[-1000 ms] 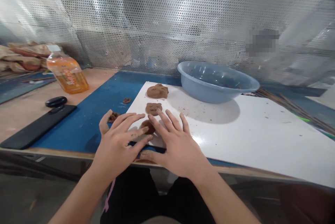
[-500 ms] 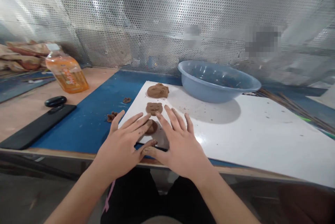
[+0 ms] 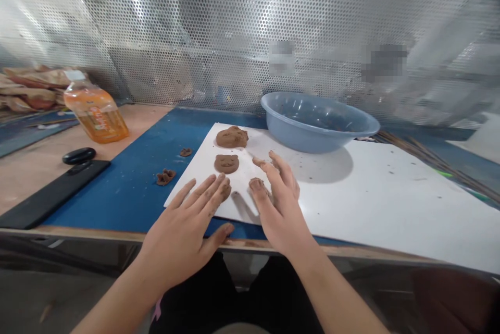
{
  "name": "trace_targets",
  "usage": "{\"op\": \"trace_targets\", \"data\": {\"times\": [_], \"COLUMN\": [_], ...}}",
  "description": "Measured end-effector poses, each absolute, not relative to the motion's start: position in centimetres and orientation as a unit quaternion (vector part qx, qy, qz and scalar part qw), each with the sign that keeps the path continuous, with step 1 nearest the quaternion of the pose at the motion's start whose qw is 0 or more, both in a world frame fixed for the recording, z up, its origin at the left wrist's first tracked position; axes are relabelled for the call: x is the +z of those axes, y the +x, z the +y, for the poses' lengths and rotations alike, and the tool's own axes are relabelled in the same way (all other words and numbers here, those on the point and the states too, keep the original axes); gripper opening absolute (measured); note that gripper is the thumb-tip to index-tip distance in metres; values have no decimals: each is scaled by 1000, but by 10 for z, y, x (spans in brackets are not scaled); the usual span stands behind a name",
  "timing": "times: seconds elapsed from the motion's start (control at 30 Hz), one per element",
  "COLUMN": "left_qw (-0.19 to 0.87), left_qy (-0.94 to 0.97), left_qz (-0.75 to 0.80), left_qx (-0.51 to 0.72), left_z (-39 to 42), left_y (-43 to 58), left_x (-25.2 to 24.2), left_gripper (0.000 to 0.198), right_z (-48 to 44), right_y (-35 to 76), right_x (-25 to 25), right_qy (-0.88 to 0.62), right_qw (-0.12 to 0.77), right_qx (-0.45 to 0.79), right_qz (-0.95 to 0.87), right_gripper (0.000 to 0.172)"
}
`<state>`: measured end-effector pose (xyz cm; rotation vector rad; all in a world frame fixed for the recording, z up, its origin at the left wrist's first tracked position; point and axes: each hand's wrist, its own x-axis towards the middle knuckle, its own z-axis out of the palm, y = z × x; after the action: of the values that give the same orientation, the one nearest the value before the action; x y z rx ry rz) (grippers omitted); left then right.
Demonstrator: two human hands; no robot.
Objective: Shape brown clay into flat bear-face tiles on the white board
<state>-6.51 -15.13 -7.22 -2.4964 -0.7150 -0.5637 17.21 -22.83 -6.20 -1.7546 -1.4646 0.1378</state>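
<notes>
My left hand [image 3: 187, 224] lies flat with its fingers stretched out over the front left of the white board [image 3: 390, 203]. It holds nothing, and its fingertips are smudged with clay. Beside it, my right hand [image 3: 283, 203] is curled, thumb against fingers, around a small piece of brown clay [image 3: 257, 183], mostly hidden by the hand. Just beyond my left fingertips sits a flat clay bear face [image 3: 226, 163] with two ears. Behind that rests a larger clay lump [image 3: 232, 137].
A blue basin [image 3: 318, 123] stands at the board's back edge. Clay scraps [image 3: 166, 176] lie on the blue tabletop [image 3: 125, 193]. To the left are an orange drink bottle [image 3: 97, 110], a black phone [image 3: 58, 193] and a small black case [image 3: 78, 155]. Thin sticks [image 3: 433, 162] lie at right.
My right hand has curled and shifted right, picking up the small clay piece that lay between my hands. My left hand stays nearly in place, and the hands are farther apart.
</notes>
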Motion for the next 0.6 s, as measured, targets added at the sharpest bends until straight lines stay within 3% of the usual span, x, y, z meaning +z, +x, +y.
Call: {"op": "trace_targets", "data": {"times": [0.17, 0.37, 0.6], "left_qw": [258, 259, 269], "left_qy": [-908, -908, -902], "left_qz": [-260, -267, -271], "left_qx": [-202, -191, -202], "left_z": [-151, -151, -152], "left_y": [-65, -63, -64], "left_x": [-73, -74, -77], "left_gripper": [79, 75, 83], "right_z": [-225, -224, -225], "right_y": [175, 175, 165], "right_x": [-66, -65, -69], "right_qy": [-666, -671, -679], "right_qw": [468, 475, 338], "right_qx": [74, 78, -43], "right_qz": [-576, -565, -651], "right_gripper": [66, 63, 41]}}
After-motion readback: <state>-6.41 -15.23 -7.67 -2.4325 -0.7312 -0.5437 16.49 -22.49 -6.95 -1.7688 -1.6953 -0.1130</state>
